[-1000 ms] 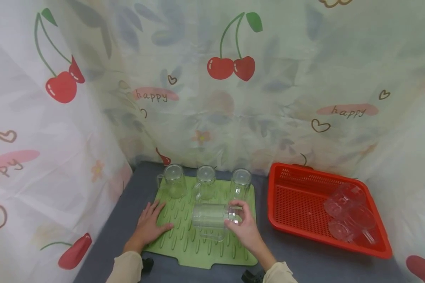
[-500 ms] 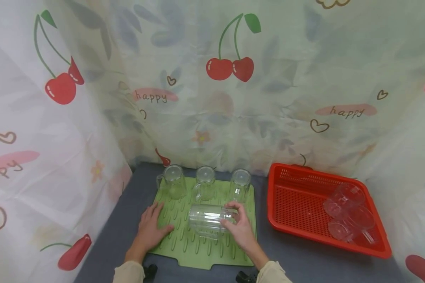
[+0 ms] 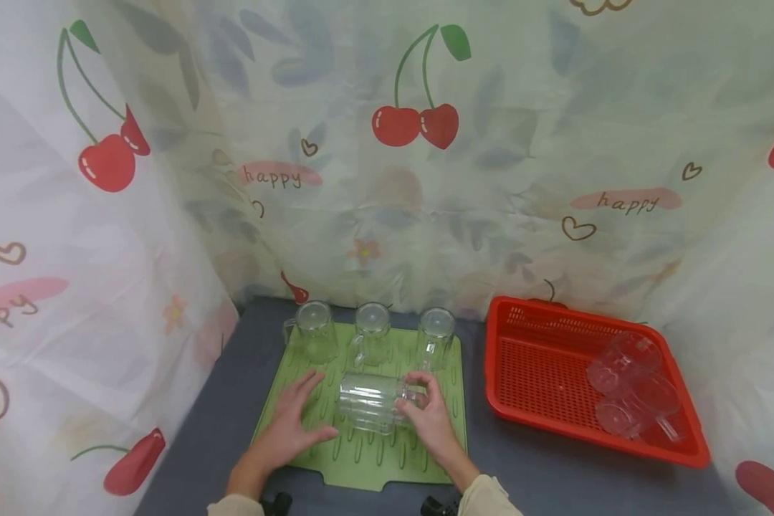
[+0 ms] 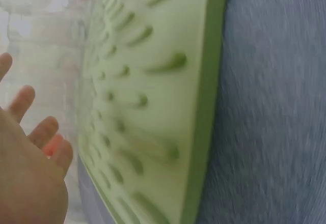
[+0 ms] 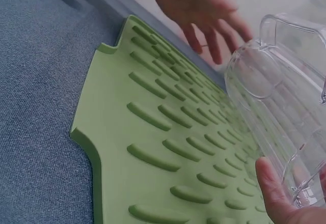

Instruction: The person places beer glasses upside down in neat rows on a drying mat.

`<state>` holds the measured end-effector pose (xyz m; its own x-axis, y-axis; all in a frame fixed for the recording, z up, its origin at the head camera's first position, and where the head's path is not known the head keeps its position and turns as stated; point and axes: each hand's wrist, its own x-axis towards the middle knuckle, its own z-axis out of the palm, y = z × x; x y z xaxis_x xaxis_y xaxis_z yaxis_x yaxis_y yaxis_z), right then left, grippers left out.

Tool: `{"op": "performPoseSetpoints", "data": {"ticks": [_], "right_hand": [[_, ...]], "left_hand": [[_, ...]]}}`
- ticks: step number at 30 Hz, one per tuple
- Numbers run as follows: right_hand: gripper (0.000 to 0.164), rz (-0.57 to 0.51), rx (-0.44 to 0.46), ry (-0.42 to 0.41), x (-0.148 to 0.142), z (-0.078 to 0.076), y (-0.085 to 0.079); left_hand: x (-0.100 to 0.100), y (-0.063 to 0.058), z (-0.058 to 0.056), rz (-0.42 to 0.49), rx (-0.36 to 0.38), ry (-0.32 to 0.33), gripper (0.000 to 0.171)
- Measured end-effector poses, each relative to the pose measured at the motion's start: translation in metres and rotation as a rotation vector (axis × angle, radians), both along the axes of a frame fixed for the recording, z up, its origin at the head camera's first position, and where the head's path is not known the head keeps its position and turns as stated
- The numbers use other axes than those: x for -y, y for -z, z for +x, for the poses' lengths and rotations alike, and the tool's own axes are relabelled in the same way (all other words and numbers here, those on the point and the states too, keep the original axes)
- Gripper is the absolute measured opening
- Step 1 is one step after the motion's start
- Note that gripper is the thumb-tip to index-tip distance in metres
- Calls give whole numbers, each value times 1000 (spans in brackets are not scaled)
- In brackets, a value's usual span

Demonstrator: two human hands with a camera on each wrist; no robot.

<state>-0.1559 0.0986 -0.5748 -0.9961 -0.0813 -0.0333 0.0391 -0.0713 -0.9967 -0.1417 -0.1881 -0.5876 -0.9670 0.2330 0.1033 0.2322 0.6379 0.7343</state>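
My right hand (image 3: 433, 424) holds a clear glass mug (image 3: 369, 403) by its right end, thumb on the near side and fingers on the far side. The mug lies sideways above the green ridged mat (image 3: 355, 469). In the right wrist view, the mug's handle (image 5: 293, 23) shows at upper right and its round closed end faces the left hand. My left hand (image 3: 289, 433) hovers over the mat just left of the mug, fingers spread and holding nothing. Behind, three glass mugs stand upside down in a row: left (image 3: 316, 333), middle (image 3: 373, 333) and right (image 3: 435, 337).
On the right of the grey table (image 3: 529, 480) sits a red plastic basket (image 3: 555, 426), with glass mugs (image 3: 638, 387) lying at its right end. A printed curtain (image 3: 393, 215) hangs behind and on both sides.
The right hand has brought the mug slightly left and turned it. The left hand has lifted from the mat's left side and moved right, toward the mug's closed end.
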Motion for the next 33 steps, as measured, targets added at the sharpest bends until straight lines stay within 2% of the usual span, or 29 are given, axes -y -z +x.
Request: {"op": "performPoseSetpoints", "data": {"ticks": [9,17,24,33], "right_hand": [[55,-7,14,14,-1,-2,4],[56,-44,28,6,4,-1,3],[52,-21,8,-46,7,5,3],[54,-58,10,-54,9,7,3]], "left_hand": [[-23,-11,2,170,-2,64,94],[-40,-22,0,332,27,62,86],[-48,-20,3,362,15,57,87],[-53,-20,3,431,79,32,77]]}}
